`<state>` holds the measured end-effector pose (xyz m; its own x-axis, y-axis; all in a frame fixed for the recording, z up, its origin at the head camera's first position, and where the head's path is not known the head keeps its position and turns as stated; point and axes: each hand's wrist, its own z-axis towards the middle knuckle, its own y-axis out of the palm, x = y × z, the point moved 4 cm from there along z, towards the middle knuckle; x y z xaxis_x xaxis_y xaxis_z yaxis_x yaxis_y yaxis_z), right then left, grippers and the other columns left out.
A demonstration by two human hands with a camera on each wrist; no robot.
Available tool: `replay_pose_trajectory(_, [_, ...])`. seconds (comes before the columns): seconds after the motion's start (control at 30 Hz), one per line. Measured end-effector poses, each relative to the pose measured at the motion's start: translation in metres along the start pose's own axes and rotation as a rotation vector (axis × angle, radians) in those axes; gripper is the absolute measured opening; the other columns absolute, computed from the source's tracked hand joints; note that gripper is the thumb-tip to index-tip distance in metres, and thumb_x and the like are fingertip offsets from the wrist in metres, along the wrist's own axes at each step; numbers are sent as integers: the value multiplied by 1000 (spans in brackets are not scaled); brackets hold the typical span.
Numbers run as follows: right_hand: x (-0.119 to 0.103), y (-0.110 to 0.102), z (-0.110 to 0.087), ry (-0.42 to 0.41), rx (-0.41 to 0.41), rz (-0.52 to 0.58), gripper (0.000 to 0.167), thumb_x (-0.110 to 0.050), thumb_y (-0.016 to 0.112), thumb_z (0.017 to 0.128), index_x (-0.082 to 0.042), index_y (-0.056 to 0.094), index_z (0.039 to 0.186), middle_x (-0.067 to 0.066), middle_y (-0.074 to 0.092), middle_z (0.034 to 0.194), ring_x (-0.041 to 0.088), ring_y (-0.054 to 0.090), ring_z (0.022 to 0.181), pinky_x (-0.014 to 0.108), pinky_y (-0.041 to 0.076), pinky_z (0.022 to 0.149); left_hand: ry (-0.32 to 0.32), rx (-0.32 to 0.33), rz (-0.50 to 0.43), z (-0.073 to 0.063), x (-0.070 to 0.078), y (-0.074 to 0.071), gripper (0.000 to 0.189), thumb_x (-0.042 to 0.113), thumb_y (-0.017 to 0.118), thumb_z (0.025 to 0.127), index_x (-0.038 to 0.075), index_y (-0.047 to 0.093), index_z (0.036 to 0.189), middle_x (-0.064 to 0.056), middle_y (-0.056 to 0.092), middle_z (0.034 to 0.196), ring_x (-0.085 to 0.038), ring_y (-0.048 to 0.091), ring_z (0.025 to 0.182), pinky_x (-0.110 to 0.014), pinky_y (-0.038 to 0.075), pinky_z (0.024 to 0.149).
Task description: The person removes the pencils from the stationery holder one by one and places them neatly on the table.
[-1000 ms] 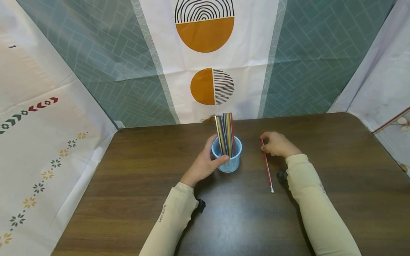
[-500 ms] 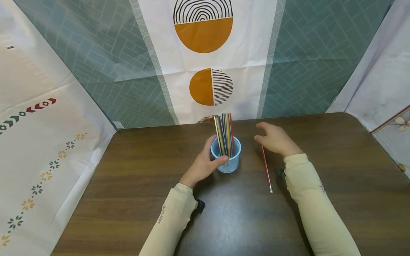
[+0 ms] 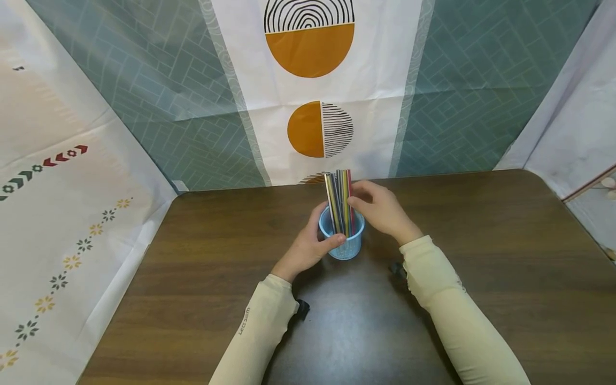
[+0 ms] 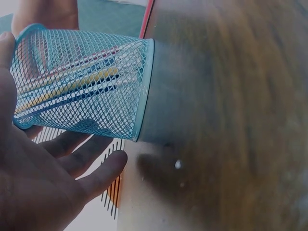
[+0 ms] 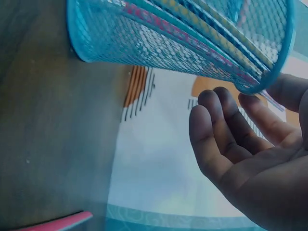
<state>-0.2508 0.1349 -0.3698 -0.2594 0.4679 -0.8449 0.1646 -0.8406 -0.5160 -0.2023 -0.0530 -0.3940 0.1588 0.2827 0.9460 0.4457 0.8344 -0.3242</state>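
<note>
A light blue mesh pencil cup (image 3: 347, 248) stands upright on the table, with several pencils (image 3: 339, 200) sticking up out of it. My left hand (image 3: 308, 243) holds the cup near its rim, thumb across the front and fingers around the far left side. Beside the pencils' upper ends is my right hand (image 3: 380, 208), its thumb and index fingertips right at the red pencil on the cup's right side. Its other fingers are loosely curved in the right wrist view. A separate red pencil (image 5: 57, 222) lies on the table; in the head view the right arm hides it.
The brown wooden table (image 3: 202, 299) ends just behind the cup, against a patterned cloth (image 3: 168, 107). More printed cloth (image 3: 86, 214) hangs at the left, and a pale cloth (image 3: 572, 107) at the right.
My right hand has let go of the red pencil on the table and moved left to the pencils in the cup. The left hand keeps its hold on the cup.
</note>
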Motion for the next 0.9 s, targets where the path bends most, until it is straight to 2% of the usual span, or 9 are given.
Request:
replay_pose_trajectory(0.27, [2, 1, 1, -11, 46, 20, 15, -12, 65, 100, -3, 66, 112, 12, 67, 110, 30, 57, 107, 51, 44, 99, 4, -1, -10, 1, 2, 1, 81, 19, 68, 98, 22, 15, 159, -14, 38, 153, -29, 46, 131, -50, 39, 108])
replay_pose_trajectory(0.47, [1, 1, 1, -15, 62, 37, 13, -12, 66, 99, -3, 66, 110, 12, 66, 108, 30, 57, 106, 50, 45, 98, -1, -5, -15, 0, 1, 0, 82, 27, 69, 98, 23, 14, 159, -14, 35, 155, -30, 44, 133, -51, 38, 108])
replay_pose_trajectory(0.7, [2, -1, 1, -10, 91, 33, 12, -11, 67, 98, -3, 66, 106, 13, 67, 106, 30, 59, 106, 50, 45, 97, 1, 0, -18, 0, 0, 1, 81, 20, 68, 98, 23, 14, 159, -13, 33, 157, -31, 42, 134, -53, 38, 108])
replay_pose_trajectory(0.9, [3, -5, 1, -4, 84, 23, 12, -14, 67, 97, -3, 67, 102, 12, 67, 104, 30, 58, 105, 50, 45, 96, -4, 3, -11, 0, 0, 0, 81, 23, 68, 98, 23, 15, 159, -13, 34, 156, -31, 42, 134, -53, 37, 109])
